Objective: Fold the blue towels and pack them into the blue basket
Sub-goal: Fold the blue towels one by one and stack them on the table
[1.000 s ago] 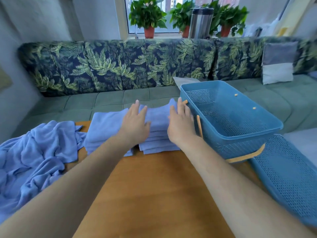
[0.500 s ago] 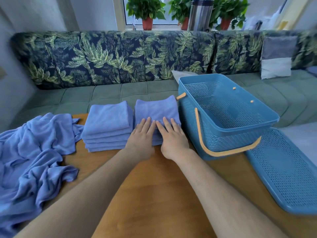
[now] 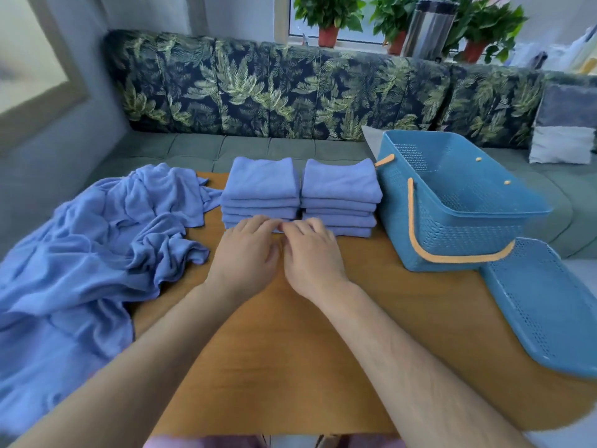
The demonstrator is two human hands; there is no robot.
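Note:
Two neat stacks of folded blue towels stand side by side at the table's far edge, the left stack [image 3: 261, 185] and the right stack [image 3: 340, 185]. My left hand [image 3: 247, 253] and my right hand [image 3: 311, 253] lie together on the table in front of them. Their bent fingertips touch the lowest towels where the stacks meet, and neither hand holds anything. The blue basket [image 3: 458, 227] with an orange handle stands empty just right of the right stack. A heap of unfolded blue towels [image 3: 80, 253] covers the table's left side.
The basket's blue perforated lid [image 3: 546, 305] lies flat on the wooden table [image 3: 290, 350] at the right edge. Behind the table runs a green sofa [image 3: 193, 147] with leaf-patterned back cushions and a grey-white pillow [image 3: 563, 137].
Both hands slid off the top of the right stack and came down to the table at the front base of the two stacks. The view shifted left and down.

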